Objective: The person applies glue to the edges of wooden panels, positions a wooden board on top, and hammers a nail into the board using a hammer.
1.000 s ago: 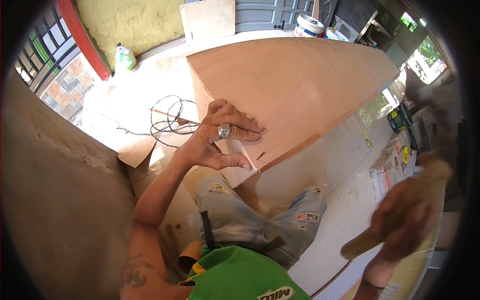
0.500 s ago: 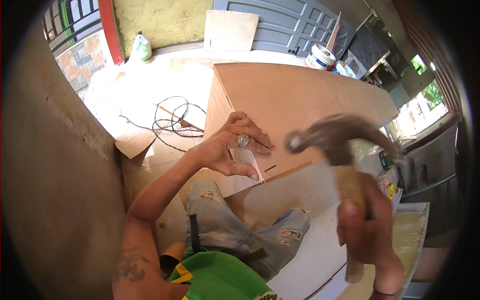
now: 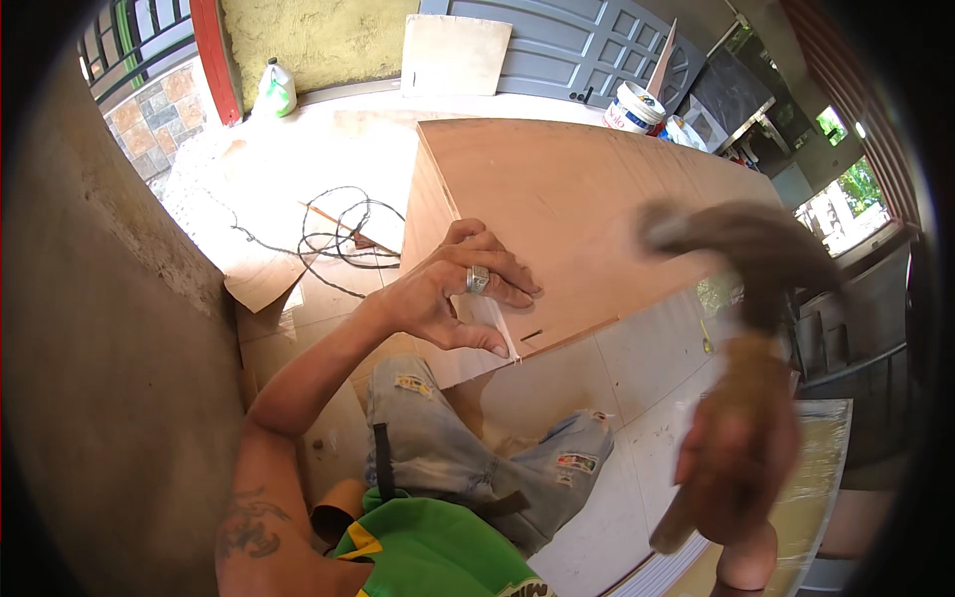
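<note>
My right hand (image 3: 741,453) is wrapped round the wooden handle of a claw hammer (image 3: 761,234), raised at the right; hand and hammer are blurred by motion. A large plywood panel (image 3: 597,209) forms the top of a box-like piece in front of me. Over its left edge, by the near corner, rests my left hand (image 3: 473,284), with a ring on one finger. Its fingertips touch the top while the thumb, spread apart from them, presses at the corner beside a white strip. Just right of the thumb, a small dark nail (image 3: 532,334) shows at the panel's near edge.
A black cord (image 3: 343,234) lies coiled on the floor to the left. Beyond the panel stand a white bucket (image 3: 634,107), a white jug (image 3: 277,90) and a pale board (image 3: 456,55) against a grey door. A concrete wall (image 3: 139,298) rises close on my left.
The hammer in my right hand has swung up and to the right, away from the nail. My left hand stays at the same place on the panel.
</note>
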{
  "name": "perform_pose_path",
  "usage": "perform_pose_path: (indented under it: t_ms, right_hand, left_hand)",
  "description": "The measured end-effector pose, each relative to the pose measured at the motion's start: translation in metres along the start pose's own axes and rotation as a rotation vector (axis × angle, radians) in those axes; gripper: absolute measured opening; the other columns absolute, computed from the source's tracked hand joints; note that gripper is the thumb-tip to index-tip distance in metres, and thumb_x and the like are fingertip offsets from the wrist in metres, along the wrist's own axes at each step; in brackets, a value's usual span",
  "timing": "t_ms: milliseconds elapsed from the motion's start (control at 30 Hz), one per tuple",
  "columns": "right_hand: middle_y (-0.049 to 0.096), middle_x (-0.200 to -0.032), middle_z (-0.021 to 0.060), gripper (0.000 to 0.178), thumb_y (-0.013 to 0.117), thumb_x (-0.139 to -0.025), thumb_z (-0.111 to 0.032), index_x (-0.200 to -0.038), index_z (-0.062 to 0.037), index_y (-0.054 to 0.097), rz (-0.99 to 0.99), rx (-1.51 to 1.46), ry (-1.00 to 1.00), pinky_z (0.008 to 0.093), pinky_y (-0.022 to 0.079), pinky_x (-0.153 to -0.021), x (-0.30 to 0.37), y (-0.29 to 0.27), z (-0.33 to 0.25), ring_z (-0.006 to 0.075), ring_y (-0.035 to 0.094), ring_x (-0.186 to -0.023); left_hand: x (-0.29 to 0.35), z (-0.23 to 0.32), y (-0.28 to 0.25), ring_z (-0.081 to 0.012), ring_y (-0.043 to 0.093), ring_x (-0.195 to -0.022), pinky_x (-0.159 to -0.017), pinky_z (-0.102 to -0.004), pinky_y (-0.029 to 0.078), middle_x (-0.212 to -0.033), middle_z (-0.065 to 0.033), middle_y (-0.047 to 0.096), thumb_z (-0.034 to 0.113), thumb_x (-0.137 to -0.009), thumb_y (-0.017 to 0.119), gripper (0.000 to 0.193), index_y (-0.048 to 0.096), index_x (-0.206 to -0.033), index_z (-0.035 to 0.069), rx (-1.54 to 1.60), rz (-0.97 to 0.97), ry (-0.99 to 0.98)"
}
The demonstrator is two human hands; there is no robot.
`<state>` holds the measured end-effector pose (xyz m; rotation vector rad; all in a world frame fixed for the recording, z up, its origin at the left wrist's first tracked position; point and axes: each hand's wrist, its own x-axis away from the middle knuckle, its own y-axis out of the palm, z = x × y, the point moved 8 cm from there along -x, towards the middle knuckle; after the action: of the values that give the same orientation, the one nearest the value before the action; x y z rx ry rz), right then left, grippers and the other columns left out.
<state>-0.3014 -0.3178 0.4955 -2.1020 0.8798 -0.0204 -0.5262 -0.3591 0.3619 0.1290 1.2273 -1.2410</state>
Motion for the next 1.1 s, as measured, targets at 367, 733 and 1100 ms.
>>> perform_pose_path:
  t_ms: [367, 733, 1100]
  right_hand:
    - [0.056, -0.068, 0.0091, 0.036, 0.051, -0.092, -0.027, -0.117, -0.0009, 0.051, -0.202, 0.203, 0.110, 0.0338, 0.049, -0.056, -0.007, 0.029, 0.015, 0.0237, 0.059, -0.057]
    - [0.053, -0.064, 0.0046, 0.049, 0.038, -0.097, -0.046, -0.112, -0.0011, 0.049, -0.298, 0.250, 0.019, 0.0248, 0.038, -0.033, 0.008, 0.052, 0.033, 0.0114, 0.046, -0.038]
    - [0.055, -0.080, 0.0069, 0.024, 0.049, -0.095, -0.026, -0.108, -0.0048, 0.049, -0.278, 0.240, -0.154, 0.0347, 0.047, -0.050, 0.018, 0.047, 0.025, 0.0127, 0.054, -0.057]
  left_hand:
    - [0.004, 0.000, -0.002, -0.0168, 0.055, -0.097, -0.093, -0.0368, 0.029, -0.105, 0.0001, 0.065, 0.043, -0.062, 0.083, 0.047, 0.072, -0.095, 0.011, 0.022, 0.009, 0.001]
    - [0.002, 0.001, -0.001, -0.0173, 0.054, -0.096, -0.094, -0.0377, 0.029, -0.104, 0.0000, 0.065, 0.041, -0.062, 0.083, 0.047, 0.072, -0.096, 0.011, 0.035, 0.012, 0.000]
    - [-0.004, 0.004, -0.001, -0.0170, 0.055, -0.095, -0.094, -0.0355, 0.029, -0.104, -0.0006, 0.065, 0.038, -0.064, 0.083, 0.044, 0.072, -0.097, 0.010, 0.031, 0.022, 0.021]
